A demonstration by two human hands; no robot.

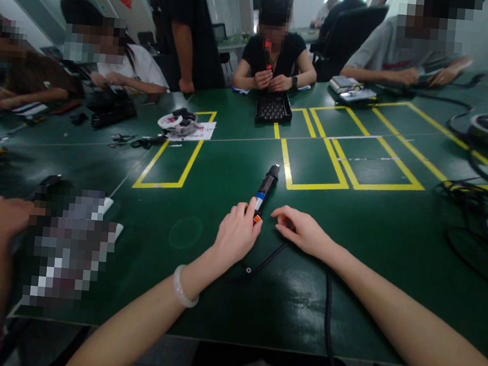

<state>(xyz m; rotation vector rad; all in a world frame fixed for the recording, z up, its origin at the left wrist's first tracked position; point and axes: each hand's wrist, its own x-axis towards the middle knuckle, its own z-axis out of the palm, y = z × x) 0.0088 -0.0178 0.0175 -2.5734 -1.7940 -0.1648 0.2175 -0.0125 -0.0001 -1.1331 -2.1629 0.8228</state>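
A black tool with a blue band [271, 177] lies on the green table [228, 170], its metal tip pointing away from me. My left hand [237, 231], with a pale bangle on the wrist, is wrapped over its near end, where an orange part shows by the fingertips. Just right of the tool, my right hand [302, 229] has its fingers curled inward; whether anything small is inside is hidden. A thin black cable [269, 259] with a round metal end lies on the table below both hands.
Yellow tape rectangles [317, 187] mark the table ahead. A black tray [273, 110] sits before a person opposite. Coiled black cables [473, 197] lie at the right, and a thick cable [328, 316] crosses the near edge. Another person's hand [2, 216] is at the left.
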